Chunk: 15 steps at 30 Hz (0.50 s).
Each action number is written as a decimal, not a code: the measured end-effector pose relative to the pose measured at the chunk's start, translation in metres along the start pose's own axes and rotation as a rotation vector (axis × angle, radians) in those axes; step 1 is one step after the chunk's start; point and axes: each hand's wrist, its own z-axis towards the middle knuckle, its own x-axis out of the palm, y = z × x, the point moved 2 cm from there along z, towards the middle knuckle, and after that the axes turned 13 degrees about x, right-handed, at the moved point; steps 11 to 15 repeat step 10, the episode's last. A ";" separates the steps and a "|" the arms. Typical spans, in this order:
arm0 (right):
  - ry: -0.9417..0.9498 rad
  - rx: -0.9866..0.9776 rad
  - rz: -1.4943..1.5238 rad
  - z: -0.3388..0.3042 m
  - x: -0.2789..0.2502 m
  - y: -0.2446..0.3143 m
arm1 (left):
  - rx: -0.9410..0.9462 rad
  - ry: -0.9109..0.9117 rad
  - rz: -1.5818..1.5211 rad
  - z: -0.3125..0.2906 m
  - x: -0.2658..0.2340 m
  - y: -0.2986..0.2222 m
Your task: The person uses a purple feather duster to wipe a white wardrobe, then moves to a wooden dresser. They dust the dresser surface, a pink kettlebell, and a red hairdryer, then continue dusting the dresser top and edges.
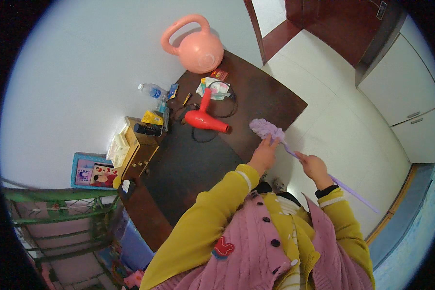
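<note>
A long, thin purple stick with a ruffled, fluffy purple head (265,128) spans both my hands, tilted down to the right. My left hand (264,156) is at the lower end of the head, its fingers against the fluffy part. Further along, the fingers of my right hand (314,170) close round the thin purple stick (355,193), whose tail sticks out past my wrist. The head is above the near right edge of a dark wooden table (270,92). My palms and the undersides of my fingers are hidden.
On the table lie a red hair dryer (204,118) with its black cord and some packets (212,88). A pink kettlebell-shaped object (200,50), a plastic bottle (152,91) and a small drawer box (139,154) stand along the wall. White cabinets (406,87) stand at right.
</note>
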 end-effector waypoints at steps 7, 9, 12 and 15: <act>0.027 0.019 0.124 -0.011 0.011 -0.036 | 0.010 0.014 -0.052 0.009 0.015 -0.004; 0.112 0.034 0.219 -0.018 0.013 -0.055 | -0.018 0.047 -0.105 0.010 0.017 -0.008; 0.159 0.047 0.275 -0.021 0.014 -0.065 | -0.029 0.074 -0.140 0.010 0.017 -0.008; 0.159 0.047 0.275 -0.021 0.014 -0.065 | -0.029 0.074 -0.140 0.010 0.017 -0.008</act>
